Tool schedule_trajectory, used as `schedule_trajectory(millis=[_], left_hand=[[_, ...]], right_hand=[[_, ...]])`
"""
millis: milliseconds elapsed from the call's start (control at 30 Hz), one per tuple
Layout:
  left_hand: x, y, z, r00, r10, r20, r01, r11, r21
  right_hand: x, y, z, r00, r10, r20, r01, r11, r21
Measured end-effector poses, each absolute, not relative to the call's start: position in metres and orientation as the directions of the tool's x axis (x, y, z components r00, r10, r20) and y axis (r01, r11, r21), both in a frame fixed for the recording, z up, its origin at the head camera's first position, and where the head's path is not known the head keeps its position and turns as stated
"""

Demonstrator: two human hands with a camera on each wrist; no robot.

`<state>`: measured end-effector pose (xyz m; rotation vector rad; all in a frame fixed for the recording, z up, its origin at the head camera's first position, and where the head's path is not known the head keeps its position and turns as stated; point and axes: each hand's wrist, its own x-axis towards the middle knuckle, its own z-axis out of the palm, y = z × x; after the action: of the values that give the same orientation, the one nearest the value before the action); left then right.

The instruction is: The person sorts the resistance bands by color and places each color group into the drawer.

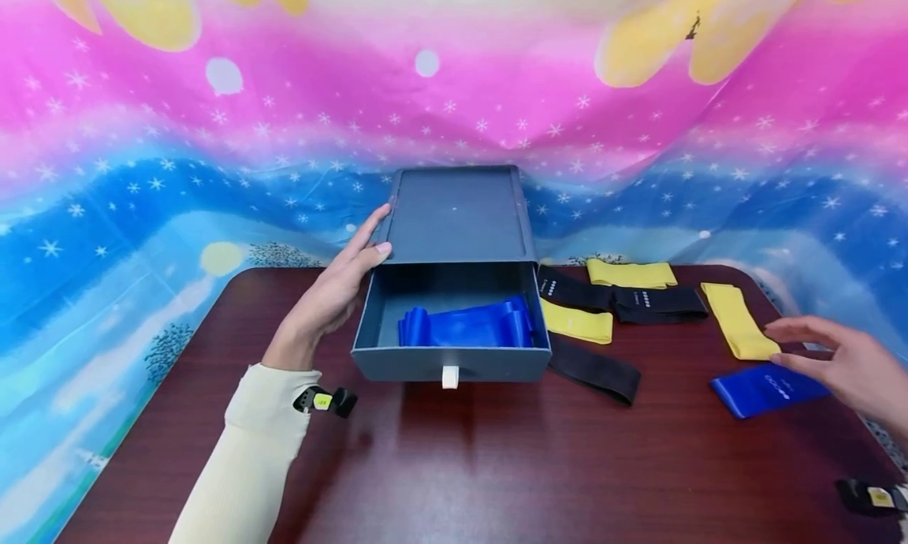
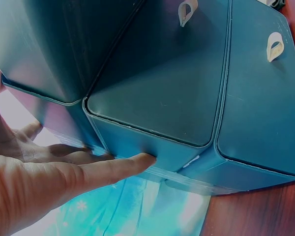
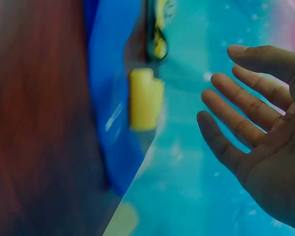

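At the counter's right side, the loose blue band lies flat, just below the right hand. That hand is spread, thumb apart from the fingers, with nothing in its hold; whether a fingertip touches the neighbouring yellow band I cannot tell. With both bands so close under the fingers, a careless pinch could catch the two together, and a band this thin could slide along the smooth counter instead of lifting.

Farther left, beside the drawer unit, a black band and another yellow band are partly hidden by the drawer's right side; if the unit twisted, they might be dragged or trapped.

The top drawer is pulled out with blue material inside, its ends curled up; those curls could snag under the frame should the drawer be pushed back. Weight out front might also tip the unit if someone leaned on the drawer.

Against the unit's left side the left hand rests with extended fingers, gripping nothing. Support from that one side could let the unit skid, and the thumb, near the opening's upper corner, might get nipped.
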<state>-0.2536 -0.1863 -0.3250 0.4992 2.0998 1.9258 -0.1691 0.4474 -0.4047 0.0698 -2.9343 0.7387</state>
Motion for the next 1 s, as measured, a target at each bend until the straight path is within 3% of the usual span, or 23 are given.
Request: schedule_trajectory(millis=[633, 1000], left_hand=[[-0.254, -0.182, -0.325, -0.914, 0.4, 0.07, 0.114, 0.087, 0.99], [-0.254, -0.184, -0.325, -0.91, 0.41, 0.057, 0.088, 0.057, 0.994]], right_hand=[[-0.175, 0.491, -0.444, -0.994, 0.11, -0.003, 0.1, 0.891, -0.443], [-0.179, 0.49, -0.447, -0.989, 0.148, 0.007, 0.132, 0.898, -0.42]])
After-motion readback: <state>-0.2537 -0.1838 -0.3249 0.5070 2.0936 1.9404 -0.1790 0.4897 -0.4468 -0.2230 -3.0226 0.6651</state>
